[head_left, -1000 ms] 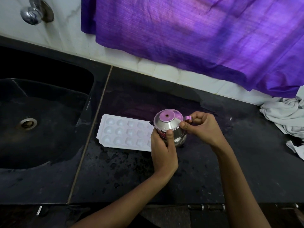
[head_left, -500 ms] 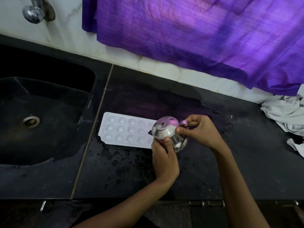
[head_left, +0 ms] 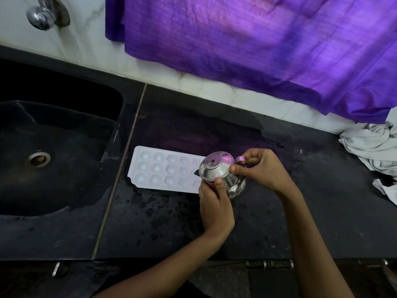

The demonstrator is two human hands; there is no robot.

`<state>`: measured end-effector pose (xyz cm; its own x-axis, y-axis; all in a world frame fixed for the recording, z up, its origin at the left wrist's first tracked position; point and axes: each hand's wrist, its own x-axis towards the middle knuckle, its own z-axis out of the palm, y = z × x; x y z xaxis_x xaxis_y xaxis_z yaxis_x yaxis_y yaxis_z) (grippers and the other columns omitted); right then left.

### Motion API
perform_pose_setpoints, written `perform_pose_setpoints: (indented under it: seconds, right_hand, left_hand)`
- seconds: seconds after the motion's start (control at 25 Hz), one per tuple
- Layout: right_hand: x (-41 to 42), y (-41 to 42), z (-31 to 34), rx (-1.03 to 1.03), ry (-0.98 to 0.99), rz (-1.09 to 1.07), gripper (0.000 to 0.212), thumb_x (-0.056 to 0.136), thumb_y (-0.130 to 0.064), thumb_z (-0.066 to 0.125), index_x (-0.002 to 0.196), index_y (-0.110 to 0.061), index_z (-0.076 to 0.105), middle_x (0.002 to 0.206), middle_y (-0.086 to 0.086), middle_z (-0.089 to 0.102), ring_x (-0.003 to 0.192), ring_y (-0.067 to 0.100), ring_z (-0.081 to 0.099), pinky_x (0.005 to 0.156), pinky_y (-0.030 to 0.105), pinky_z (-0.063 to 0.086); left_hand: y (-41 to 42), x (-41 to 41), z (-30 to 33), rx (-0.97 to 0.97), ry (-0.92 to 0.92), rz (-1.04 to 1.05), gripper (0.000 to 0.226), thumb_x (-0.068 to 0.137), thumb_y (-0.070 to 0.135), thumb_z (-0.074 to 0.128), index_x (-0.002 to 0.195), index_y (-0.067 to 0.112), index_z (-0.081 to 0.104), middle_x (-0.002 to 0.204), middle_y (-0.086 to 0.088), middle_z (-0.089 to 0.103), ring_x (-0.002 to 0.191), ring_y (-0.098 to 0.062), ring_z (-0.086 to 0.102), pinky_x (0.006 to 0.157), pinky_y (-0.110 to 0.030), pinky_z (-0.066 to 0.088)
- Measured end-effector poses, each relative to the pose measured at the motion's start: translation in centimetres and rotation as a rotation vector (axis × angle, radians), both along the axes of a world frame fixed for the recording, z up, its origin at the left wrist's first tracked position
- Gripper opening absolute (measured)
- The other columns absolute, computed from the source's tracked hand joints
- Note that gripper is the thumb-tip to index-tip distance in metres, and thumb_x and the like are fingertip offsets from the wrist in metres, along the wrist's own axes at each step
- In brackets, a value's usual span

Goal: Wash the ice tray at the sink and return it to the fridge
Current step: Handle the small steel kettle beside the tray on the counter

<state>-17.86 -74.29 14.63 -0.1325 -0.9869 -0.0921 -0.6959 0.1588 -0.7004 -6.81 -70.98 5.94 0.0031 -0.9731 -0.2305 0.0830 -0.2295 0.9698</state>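
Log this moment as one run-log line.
left hand grips small lidded steel pot | right hand pinches its lid | white plastic ice tray on black counter, untouched

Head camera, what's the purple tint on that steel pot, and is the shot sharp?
Head view: the steel pot mirrors the purple curtain, as does the counter; centre sharp, sink dim, edges bowed by the wide lens.

Polished metal, matt plastic, dark stone, cloth

The steel pot (head_left: 221,173) shines mirror-bright; the white ice tray (head_left: 163,171) looks matt plastic; the black table (head_left: 171,222) is glossy, wet; purple cloth (head_left: 257,44) finely woven.
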Motion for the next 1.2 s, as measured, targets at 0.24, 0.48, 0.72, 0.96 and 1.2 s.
perform_pose_setpoints:
  seconds: [0.24, 0.48, 0.72, 0.96, 1.2]
  right_hand:
    - [-0.03, -0.08, 0.03, -0.001, 0.003, 0.006, 0.066, 0.04, -0.069, 0.072, 0.077, -0.014, 0.067, 0.075, 0.0, 0.074, 0.076, 0.014, 0.071, 0.083, 0.049, 0.054]
    - [-0.2, -0.06, -0.01, -0.008, 0.002, 0.001, 0.066, 0.04, -0.07, 0.072, 0.076, -0.015, 0.067, 0.075, -0.001, 0.074, 0.075, 0.014, 0.071, 0.081, 0.05, 0.055]
    - [-0.26, 0.21, 0.13, -0.025, -0.021, 0.011, 0.068, 0.043, -0.067, 0.073, 0.079, -0.01, 0.067, 0.074, 0.002, 0.074, 0.073, 0.015, 0.071, 0.081, 0.05, 0.055]
    - [-0.29, 0.34, 0.19, -0.057, -0.073, 0.0, 0.058, 0.049, -0.054, 0.076, 0.08, -0.006, 0.067, 0.075, 0.005, 0.074, 0.074, 0.017, 0.071, 0.082, 0.047, 0.056]
    - [-0.2, 0.0, 0.11, -0.094, -0.127, -0.02, 0.049, 0.055, -0.042, 0.077, 0.08, -0.001, 0.066, 0.074, 0.007, 0.074, 0.071, 0.016, 0.071, 0.076, 0.039, 0.057]
  left_hand:
    - [-0.14, 0.06, -0.21, -0.005, 0.006, 0.001, 0.055, 0.093, 0.05, 0.029, 0.13, 0.014, 0.047, 0.12, -0.001, 0.054, 0.108, -0.015, 0.054, 0.089, -0.031, 0.046]
    - [-0.16, -0.04, -0.11, -0.007, 0.013, 0.007, 0.058, 0.09, 0.053, 0.028, 0.129, 0.014, 0.047, 0.119, -0.002, 0.055, 0.107, -0.014, 0.055, 0.086, -0.028, 0.046]
    - [-0.1, -0.02, 0.05, -0.031, 0.022, 0.02, 0.072, 0.081, 0.061, 0.025, 0.128, 0.012, 0.047, 0.119, -0.003, 0.055, 0.107, -0.015, 0.055, 0.088, -0.032, 0.047]
    - [-0.25, -0.02, 0.37, -0.064, 0.017, 0.037, 0.063, 0.086, 0.056, 0.029, 0.128, 0.013, 0.046, 0.117, 0.0, 0.054, 0.108, -0.013, 0.054, 0.088, -0.027, 0.044]
    - [-0.96, 0.04, 0.55, -0.131, 0.017, 0.068, 0.076, 0.083, 0.073, 0.029, 0.127, 0.014, 0.048, 0.115, 0.002, 0.055, 0.106, -0.012, 0.054, 0.084, -0.024, 0.044]
